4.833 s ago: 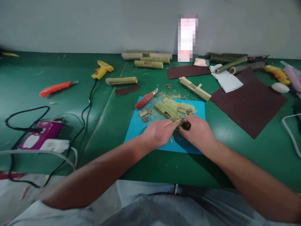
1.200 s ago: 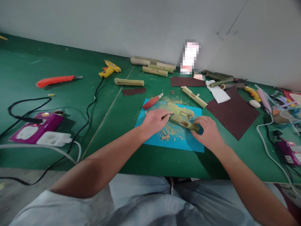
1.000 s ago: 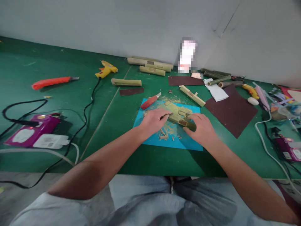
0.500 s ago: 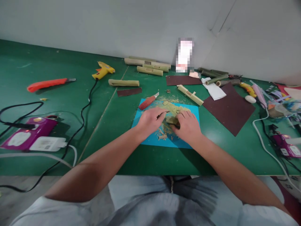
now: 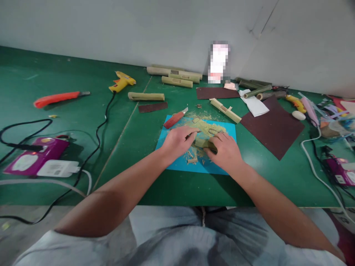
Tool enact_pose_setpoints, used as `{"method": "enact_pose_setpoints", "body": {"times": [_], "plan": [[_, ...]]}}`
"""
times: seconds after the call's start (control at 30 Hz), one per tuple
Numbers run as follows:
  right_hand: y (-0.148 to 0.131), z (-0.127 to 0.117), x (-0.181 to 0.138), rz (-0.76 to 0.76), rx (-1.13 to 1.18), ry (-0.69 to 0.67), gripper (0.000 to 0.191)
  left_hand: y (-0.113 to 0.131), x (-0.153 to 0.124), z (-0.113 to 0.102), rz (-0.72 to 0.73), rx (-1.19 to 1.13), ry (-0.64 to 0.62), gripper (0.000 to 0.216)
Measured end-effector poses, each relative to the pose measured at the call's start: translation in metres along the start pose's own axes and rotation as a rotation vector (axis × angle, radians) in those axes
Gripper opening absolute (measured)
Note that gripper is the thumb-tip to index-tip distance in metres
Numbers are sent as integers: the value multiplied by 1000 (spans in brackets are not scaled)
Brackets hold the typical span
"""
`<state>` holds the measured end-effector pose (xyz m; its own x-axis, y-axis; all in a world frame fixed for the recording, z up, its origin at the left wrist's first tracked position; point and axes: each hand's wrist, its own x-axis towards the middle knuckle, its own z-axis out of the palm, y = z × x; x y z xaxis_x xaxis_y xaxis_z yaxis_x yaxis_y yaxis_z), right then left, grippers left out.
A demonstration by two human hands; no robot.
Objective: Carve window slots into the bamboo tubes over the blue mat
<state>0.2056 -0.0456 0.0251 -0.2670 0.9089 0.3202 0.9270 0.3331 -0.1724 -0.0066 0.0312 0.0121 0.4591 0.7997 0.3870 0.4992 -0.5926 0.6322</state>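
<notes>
Dim, cool, diffuse light leaves faint sheen on the glossy green tabletop (image 5: 155,192) and soft shadow below the bare right hand (image 5: 224,149). Far off, an upright white-and-pink rectangle (image 5: 218,61) glares, coarsely pixelated. Wide-angle distortion stretches the edges; far-right plastic clutter (image 5: 337,127) blurs.

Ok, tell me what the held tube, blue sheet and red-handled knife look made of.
Held tube: probably bamboo, smooth, greenish, rounded.
Blue sheet: likely paper or card, thin, matt.
Red-handled knife: blade apparently metal, pale grey; handle wood or plastic, unclear.
</notes>
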Motion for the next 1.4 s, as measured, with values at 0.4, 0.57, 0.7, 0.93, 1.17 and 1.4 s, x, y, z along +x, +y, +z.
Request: {"method": "enact_pose_setpoints", "body": {"times": [0.4, 0.57, 0.7, 0.93, 1.17, 1.4], "plan": [[13, 19, 14, 34, 72, 40, 11, -1, 0, 5, 51, 51, -56, 28], [16, 21, 19, 56, 103, 49, 12, -7, 3, 6, 48, 104, -72, 25], [17, 21, 19, 74, 113, 57, 12, -7, 0, 3, 74, 156, -67, 27], [15, 23, 20, 76, 127, 55, 14, -2, 3, 9, 92, 264, -98, 35], [17, 23, 21, 89, 157, 60, 18, 0, -2, 9, 116, 363, -120, 39], [17, 23, 22, 111, 160, 57, 20, 2, 4, 11, 98, 352, -100, 42]]}}
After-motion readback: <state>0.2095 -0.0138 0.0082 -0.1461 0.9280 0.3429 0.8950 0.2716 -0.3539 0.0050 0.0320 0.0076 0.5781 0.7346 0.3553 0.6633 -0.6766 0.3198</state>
